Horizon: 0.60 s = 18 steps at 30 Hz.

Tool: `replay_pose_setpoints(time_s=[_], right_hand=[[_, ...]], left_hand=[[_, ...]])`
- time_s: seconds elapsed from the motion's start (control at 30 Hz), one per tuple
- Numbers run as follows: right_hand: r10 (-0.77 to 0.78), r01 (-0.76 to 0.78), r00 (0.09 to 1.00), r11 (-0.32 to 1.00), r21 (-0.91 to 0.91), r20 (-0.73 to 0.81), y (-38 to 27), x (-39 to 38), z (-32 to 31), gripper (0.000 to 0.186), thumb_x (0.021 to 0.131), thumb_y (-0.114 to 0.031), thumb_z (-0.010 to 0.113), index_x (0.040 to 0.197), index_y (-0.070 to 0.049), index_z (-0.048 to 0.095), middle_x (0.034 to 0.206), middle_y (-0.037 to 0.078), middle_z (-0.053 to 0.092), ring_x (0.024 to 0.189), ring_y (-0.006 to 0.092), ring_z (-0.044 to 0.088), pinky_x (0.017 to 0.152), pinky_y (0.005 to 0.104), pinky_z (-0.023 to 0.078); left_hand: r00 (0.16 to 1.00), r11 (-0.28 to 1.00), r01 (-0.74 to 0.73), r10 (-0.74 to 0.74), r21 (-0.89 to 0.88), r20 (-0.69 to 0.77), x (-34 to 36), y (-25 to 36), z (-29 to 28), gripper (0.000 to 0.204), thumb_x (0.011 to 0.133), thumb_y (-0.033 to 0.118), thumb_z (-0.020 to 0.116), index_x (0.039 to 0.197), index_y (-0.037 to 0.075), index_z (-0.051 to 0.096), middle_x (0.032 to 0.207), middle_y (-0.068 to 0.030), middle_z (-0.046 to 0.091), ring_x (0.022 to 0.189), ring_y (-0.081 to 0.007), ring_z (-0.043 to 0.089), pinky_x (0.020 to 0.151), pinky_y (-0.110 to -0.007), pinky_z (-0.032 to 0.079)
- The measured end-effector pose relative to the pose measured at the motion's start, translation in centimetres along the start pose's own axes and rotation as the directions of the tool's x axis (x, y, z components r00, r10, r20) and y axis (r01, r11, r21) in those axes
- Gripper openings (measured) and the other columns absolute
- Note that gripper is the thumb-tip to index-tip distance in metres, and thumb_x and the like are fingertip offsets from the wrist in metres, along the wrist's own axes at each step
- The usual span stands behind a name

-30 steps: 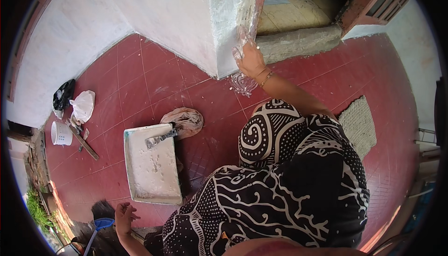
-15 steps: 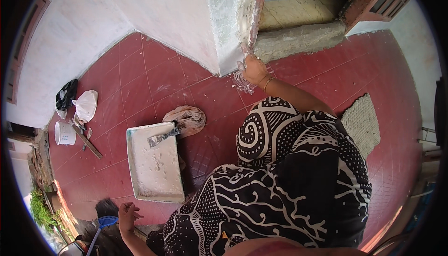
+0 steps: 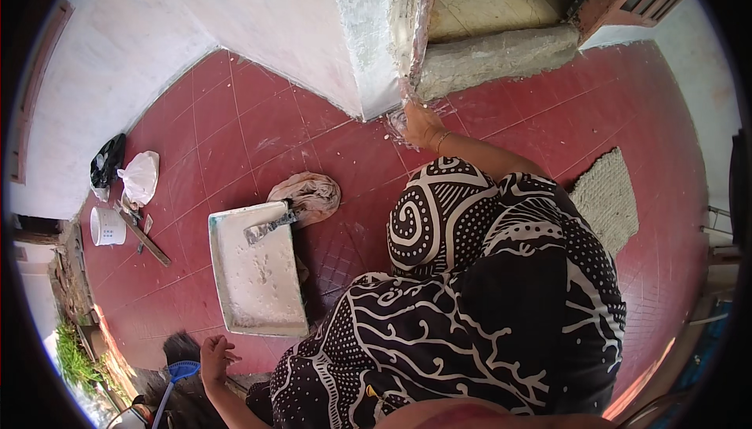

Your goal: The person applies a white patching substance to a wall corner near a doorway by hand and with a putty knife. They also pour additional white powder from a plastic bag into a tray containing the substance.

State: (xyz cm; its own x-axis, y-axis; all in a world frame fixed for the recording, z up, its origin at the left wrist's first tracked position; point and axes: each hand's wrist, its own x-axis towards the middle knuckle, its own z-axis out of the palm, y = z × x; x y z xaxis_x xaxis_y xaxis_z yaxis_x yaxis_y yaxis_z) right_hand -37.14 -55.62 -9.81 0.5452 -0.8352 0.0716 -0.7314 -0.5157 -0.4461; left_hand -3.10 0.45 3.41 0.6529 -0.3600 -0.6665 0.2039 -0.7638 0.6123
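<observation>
My right hand [image 3: 423,126] is stretched out to the foot of the wall corner, where the worn door frame [image 3: 406,53] meets the floor. Its fingers point at the frame's base, smeared with white paste, and no tool shows in them. White smears [image 3: 398,125] streak the red tiles beneath. Low at the left, my left hand [image 3: 215,357] hovers over the floor with loosely bent, parted fingers, holding nothing. Between my hands lies a shallow tray [image 3: 222,272] of whitish paste. A paste-coated scraper [image 3: 270,227] rests across its edge, beside a crumpled, stained cloth [image 3: 317,196].
A white tub [image 3: 107,226], a wooden stick [image 3: 149,241], a white plastic bag [image 3: 139,177] and a black bag [image 3: 107,164] sit at the left. Near my left hand is a blue-headed broom [image 3: 182,369]. A woven mat [image 3: 607,202] lies right; a rough doorstep [image 3: 497,65] is ahead.
The view has shifted slightly. My right hand stays at the foot of the door frame, its fingers a little changed in pose. My left hand stays nearly in place.
</observation>
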Motion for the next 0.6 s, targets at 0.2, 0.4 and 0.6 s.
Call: replay_pose_setpoints(time_s=[0.2,0.4,0.6], right_hand=[[-0.133,0.112,0.949,0.990,-0.087,-0.286,-3.3,1.5,-2.0,0.074,0.082,-0.030,0.050,0.132,0.009,0.013,0.136,0.029,0.020,0.114,0.0448,0.039,0.094,0.0416,0.036],[-0.120,0.122,0.950,0.992,-0.010,-0.287,-0.3,0.5,2.3,0.068,0.080,-0.031,0.052,0.126,0.011,0.025,0.125,0.032,0.035,0.105,0.0430,0.046,0.092,0.0420,0.038],[0.118,-0.091,0.973,0.987,0.135,-0.201,-1.8,1.0,0.2,0.038,0.079,-0.023,0.054,0.100,0.007,0.046,0.102,0.028,0.051,0.093,0.0387,0.053,0.081,0.0431,0.043]], left_hand=[[1.000,1.000,0.003,-0.003,0.007,-0.005,0.4,0.8,0.2,0.025,0.087,0.021,0.052,0.099,-0.001,0.046,0.076,-0.0100,0.058,0.047,-0.0154,0.056,0.042,-0.025,0.043],[0.998,0.999,-0.005,0.002,0.054,0.059,2.7,0.3,0.3,0.026,0.087,0.023,0.051,0.098,-0.001,0.046,0.076,-0.0105,0.056,0.047,-0.0169,0.057,0.040,-0.024,0.043],[1.000,1.000,0.026,-0.026,0.004,0.011,1.9,-0.1,-0.2,0.026,0.087,0.022,0.051,0.099,-0.001,0.045,0.076,-0.0105,0.056,0.047,-0.0167,0.057,0.042,-0.026,0.044]])
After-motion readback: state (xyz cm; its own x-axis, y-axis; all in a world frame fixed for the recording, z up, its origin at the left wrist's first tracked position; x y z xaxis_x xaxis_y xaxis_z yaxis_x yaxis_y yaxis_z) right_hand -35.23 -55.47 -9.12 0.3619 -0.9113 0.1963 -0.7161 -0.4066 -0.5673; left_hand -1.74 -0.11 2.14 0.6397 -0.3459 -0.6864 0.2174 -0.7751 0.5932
